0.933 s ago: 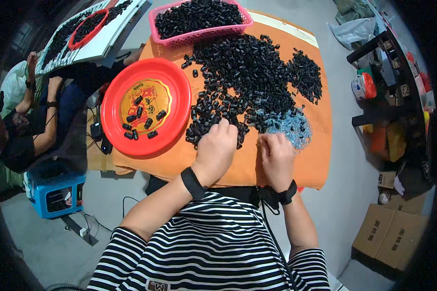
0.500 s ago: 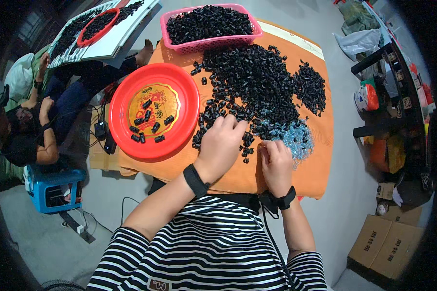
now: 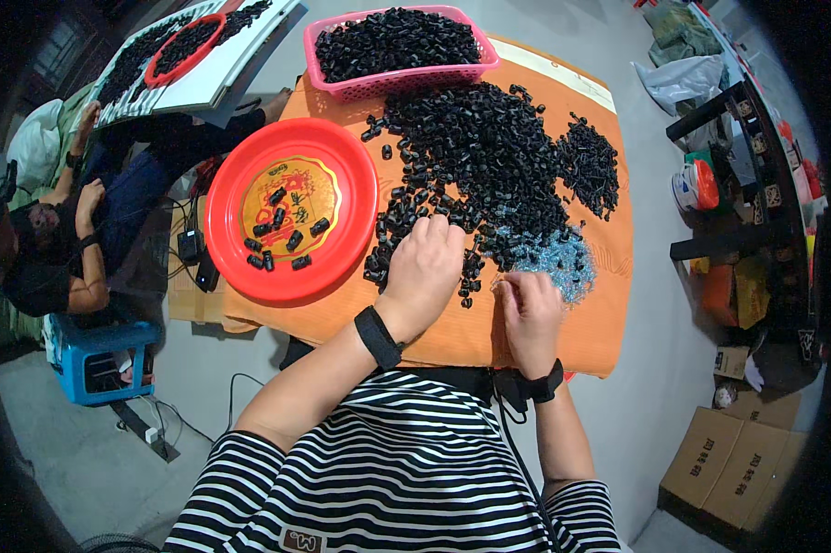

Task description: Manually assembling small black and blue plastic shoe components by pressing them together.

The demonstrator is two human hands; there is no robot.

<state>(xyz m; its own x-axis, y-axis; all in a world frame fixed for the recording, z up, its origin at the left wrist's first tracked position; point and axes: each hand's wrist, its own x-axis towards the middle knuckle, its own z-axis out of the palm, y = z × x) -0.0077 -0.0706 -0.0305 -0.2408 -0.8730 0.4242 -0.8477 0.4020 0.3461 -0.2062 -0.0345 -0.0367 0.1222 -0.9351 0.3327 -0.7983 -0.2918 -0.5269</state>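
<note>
My left hand (image 3: 422, 275) is closed, its fingers curled down at the near edge of the loose black plastic parts (image 3: 489, 138). Its fingertips are hidden, so what they hold does not show. Thumb and forefinger of my right hand (image 3: 532, 311) are pinched together just above the orange cloth (image 3: 462, 346). A pale glint shows at those tips, too small to name. Right beside that hand lies a heap of small clear bluish pieces (image 3: 567, 265), with black bits among them. To the left, a round red tray (image 3: 346, 249) holds several short black cylindrical parts (image 3: 294, 241).
A pink basket (image 3: 379, 88) full of black parts stands at the far edge. Smaller black pieces (image 3: 591, 166) form a separate heap at the right. Another person (image 3: 88, 240) sits at the left by a white table (image 3: 204, 92). A dark shelf (image 3: 756, 235) and cardboard boxes (image 3: 729, 470) stand at the right.
My right hand has shifted slightly to the right and nearer to me, and a pale glint now shows at its pinched tips. My left hand has barely moved; the tray's parts look unchanged.
</note>
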